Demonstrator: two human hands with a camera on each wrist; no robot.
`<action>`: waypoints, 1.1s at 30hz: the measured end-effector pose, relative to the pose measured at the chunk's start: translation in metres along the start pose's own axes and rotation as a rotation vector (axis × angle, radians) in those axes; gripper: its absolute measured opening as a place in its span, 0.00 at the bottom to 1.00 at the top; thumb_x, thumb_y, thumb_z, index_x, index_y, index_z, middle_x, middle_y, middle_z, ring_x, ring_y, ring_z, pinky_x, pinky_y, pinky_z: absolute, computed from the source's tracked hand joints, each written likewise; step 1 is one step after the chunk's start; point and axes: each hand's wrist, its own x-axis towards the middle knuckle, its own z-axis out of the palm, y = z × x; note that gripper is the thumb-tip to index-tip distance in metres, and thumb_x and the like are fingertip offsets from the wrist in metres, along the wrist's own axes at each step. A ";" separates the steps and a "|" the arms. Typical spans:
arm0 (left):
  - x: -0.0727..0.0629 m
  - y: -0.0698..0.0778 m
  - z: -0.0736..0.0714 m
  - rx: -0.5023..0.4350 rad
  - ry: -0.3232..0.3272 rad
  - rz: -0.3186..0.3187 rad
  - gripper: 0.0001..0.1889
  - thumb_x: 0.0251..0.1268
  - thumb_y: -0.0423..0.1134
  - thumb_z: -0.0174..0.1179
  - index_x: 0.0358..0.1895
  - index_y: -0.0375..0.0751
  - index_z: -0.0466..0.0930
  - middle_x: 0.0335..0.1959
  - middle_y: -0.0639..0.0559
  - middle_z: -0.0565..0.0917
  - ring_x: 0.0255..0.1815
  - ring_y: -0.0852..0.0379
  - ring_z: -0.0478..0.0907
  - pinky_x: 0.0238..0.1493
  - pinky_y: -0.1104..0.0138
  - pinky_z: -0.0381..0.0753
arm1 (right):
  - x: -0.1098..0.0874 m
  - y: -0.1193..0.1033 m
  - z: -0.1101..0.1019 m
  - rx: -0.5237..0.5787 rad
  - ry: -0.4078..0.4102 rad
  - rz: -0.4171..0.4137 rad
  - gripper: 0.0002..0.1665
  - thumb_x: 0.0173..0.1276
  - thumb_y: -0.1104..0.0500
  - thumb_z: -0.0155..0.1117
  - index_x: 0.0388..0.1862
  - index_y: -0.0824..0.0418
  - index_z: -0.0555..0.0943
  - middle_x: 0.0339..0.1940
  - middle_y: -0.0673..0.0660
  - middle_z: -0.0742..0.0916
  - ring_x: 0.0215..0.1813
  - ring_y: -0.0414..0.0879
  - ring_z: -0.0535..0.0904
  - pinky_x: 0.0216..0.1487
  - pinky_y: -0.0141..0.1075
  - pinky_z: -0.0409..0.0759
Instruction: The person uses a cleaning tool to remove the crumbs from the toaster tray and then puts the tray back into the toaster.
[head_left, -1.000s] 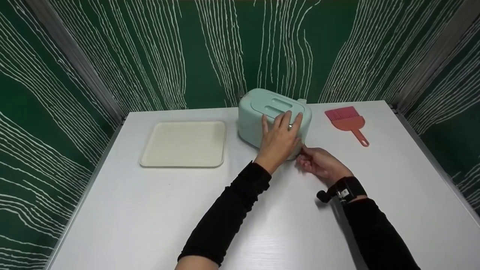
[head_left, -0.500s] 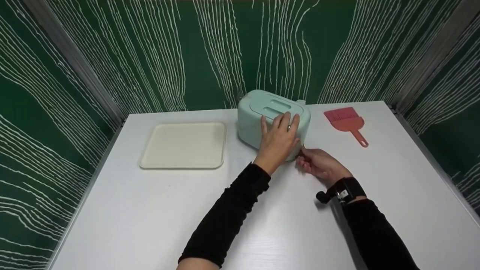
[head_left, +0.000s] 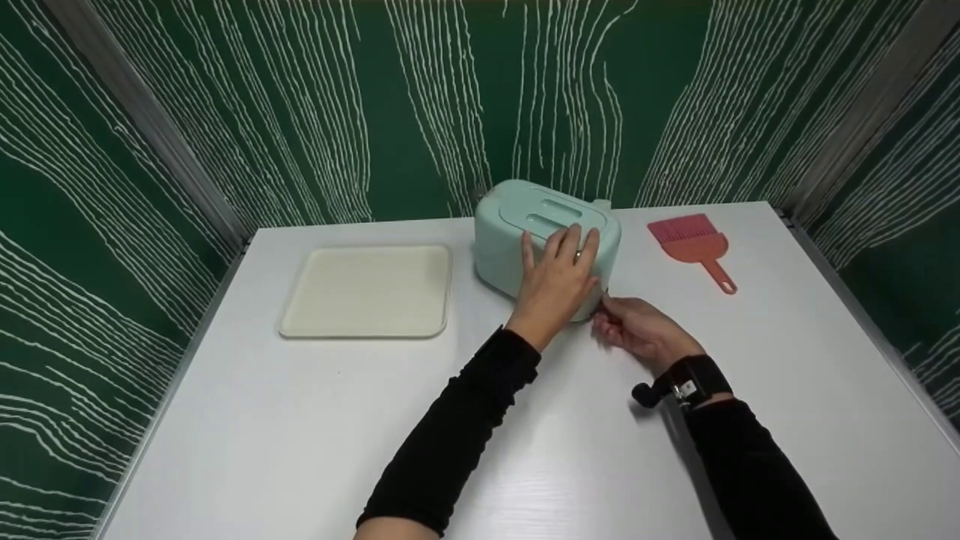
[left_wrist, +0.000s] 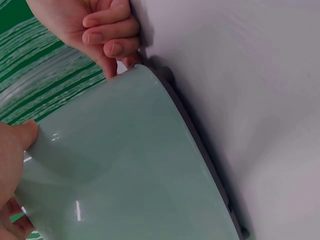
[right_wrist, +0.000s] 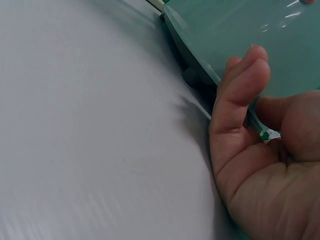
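A mint-green toaster (head_left: 499, 251) with a lid that has two recesses stands at the back of the white table, slightly turned. My left hand (head_left: 553, 281) rests over its near top edge, fingers spread onto the lid; the left wrist view shows the thumb against the glossy side (left_wrist: 115, 160). Low at the toaster's right end, my right hand (head_left: 637, 330) has its thumb and fingers pinched at the bottom corner. In the right wrist view, the curled fingers (right_wrist: 240, 95) hide what exactly lies between them. A dark base with small feet (right_wrist: 192, 77) runs under the body.
Left of the toaster lies a cream rectangular tray (head_left: 367, 292) on the table (head_left: 315, 435). A red-orange small brush and dustpan set (head_left: 697, 244) lies at the back right. Green walls with white lines (head_left: 427, 97) close in behind the table and at both sides.
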 end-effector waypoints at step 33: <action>-0.001 0.000 -0.002 -0.030 -0.021 -0.005 0.36 0.81 0.59 0.59 0.85 0.55 0.62 0.82 0.50 0.69 0.83 0.51 0.65 0.82 0.35 0.62 | -0.002 -0.001 0.003 -0.031 0.016 0.006 0.22 0.90 0.48 0.44 0.49 0.65 0.77 0.28 0.48 0.85 0.26 0.32 0.79 0.30 0.23 0.81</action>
